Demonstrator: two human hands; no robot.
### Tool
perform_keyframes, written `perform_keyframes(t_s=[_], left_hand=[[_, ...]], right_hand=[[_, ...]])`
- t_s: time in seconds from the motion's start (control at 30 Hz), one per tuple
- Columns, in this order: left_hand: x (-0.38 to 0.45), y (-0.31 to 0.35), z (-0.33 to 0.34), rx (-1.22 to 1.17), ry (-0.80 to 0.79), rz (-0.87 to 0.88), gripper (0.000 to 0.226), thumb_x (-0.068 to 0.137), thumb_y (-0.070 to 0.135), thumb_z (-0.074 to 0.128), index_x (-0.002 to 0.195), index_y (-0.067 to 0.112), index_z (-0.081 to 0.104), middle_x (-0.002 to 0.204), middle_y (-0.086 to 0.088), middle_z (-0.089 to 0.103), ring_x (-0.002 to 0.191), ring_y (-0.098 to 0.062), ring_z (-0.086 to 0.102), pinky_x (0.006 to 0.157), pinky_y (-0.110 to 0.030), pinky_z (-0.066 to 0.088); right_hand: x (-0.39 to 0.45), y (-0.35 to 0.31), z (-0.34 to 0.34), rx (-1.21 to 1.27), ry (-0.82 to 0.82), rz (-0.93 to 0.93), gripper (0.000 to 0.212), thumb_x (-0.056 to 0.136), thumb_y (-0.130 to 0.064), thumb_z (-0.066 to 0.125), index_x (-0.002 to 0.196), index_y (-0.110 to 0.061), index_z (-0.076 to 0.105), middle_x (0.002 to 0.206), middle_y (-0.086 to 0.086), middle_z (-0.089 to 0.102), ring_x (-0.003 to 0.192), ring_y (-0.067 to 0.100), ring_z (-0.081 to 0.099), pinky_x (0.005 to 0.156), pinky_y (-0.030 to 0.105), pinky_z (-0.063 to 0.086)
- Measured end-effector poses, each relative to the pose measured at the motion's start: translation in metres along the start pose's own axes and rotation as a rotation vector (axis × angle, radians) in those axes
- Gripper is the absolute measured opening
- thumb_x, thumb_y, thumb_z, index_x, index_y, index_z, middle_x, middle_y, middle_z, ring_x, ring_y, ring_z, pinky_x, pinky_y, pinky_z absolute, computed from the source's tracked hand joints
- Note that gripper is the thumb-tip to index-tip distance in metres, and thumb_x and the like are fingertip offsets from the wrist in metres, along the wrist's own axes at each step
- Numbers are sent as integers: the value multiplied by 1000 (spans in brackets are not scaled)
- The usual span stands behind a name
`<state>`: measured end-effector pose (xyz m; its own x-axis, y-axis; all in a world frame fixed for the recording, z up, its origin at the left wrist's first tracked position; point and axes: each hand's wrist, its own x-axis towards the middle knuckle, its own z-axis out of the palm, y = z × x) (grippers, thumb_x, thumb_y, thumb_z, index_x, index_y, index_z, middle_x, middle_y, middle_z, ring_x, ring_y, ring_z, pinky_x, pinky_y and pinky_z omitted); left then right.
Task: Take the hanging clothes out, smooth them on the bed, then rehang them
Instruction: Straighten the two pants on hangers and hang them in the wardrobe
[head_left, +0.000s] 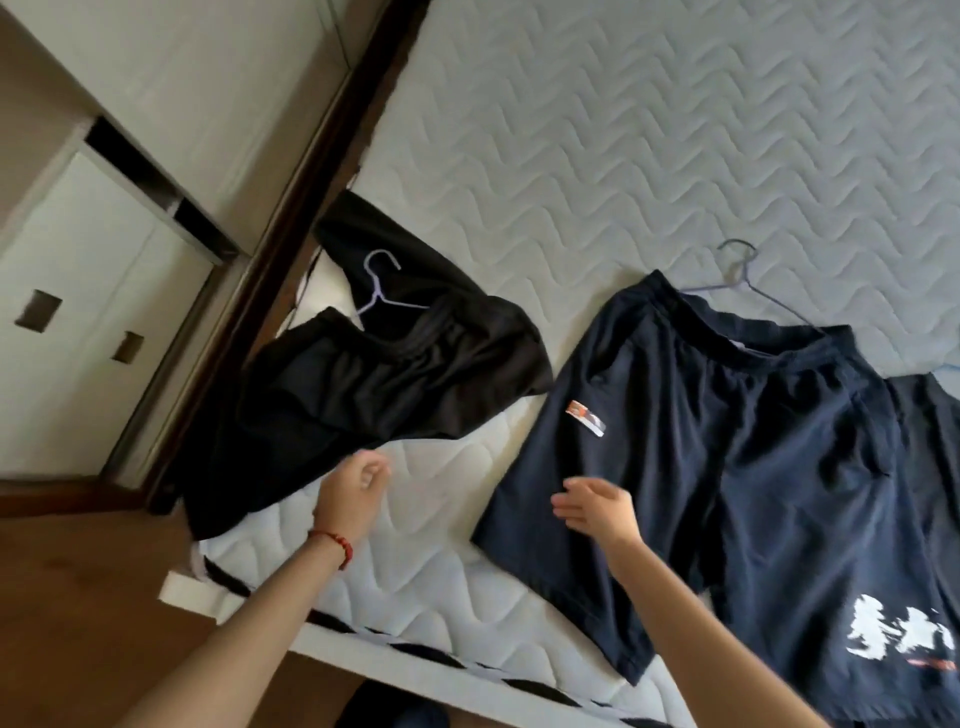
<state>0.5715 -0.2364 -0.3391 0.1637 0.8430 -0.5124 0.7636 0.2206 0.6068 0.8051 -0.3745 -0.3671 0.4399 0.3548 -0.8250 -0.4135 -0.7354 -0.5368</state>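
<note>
Navy shorts (727, 467) with a small patch and a white print lie spread flat on the quilted white mattress (623, 130), a thin hanger (748, 280) sticking out above their waistband. Black shorts (363, 379) lie crumpled to the left on a pale purple hanger (382, 288), one leg drooping over the bed's edge. My left hand (353, 493) hovers just below the black shorts with fingers loosely curled, holding nothing. My right hand (597, 506) floats over the lower left leg of the navy shorts, fingers relaxed and empty.
A dark wooden bed frame (311, 182) runs along the mattress's left side. White cabinets with square recessed handles (78, 312) stand beyond it. Brown wooden floor (78, 597) lies at the lower left. Another dark garment (935, 441) shows at the right edge.
</note>
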Motion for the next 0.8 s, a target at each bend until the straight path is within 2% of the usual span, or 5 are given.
perform_keyframes(t_s=[0.1,0.2,0.4,0.53,0.8], left_hand=[[50,-19,-51,65,95,53,20,88,11,56,103,1,64,103,-17,66,94,-25,60,80,-25,41],[102,-32,-84,119,187,125,22,88,10,55,105,0,63,104,-20,64,99,-32,60,86,-33,44],[201,-37,-100,451,244,285,34,92,19,49,124,8,52,134,-12,50,126,-33,43,99,-50,35],[246,-42,-98,449,84,99,42,94,26,45,134,11,40,139,-12,45,127,-34,42,102,-49,36],[246,-55,-96,451,-5,99,25,91,27,51,86,3,53,88,-19,62,87,-38,59,76,-44,48]], right_hand=[[25,-52,50,-83,20,-118,17,90,-8,50,78,-12,62,79,17,69,65,20,63,61,27,47],[49,-102,86,-352,132,-322,21,85,-11,54,91,6,64,84,25,67,87,39,61,83,41,48],[105,-174,132,-825,278,-755,32,91,-20,48,121,-12,58,125,9,58,119,28,48,100,35,35],[141,-182,147,-1100,198,-709,42,93,-28,46,133,-14,46,135,11,51,127,29,43,107,40,31],[139,-173,149,-1211,117,-545,45,92,-31,51,132,-12,43,130,14,53,119,33,48,94,39,39]])
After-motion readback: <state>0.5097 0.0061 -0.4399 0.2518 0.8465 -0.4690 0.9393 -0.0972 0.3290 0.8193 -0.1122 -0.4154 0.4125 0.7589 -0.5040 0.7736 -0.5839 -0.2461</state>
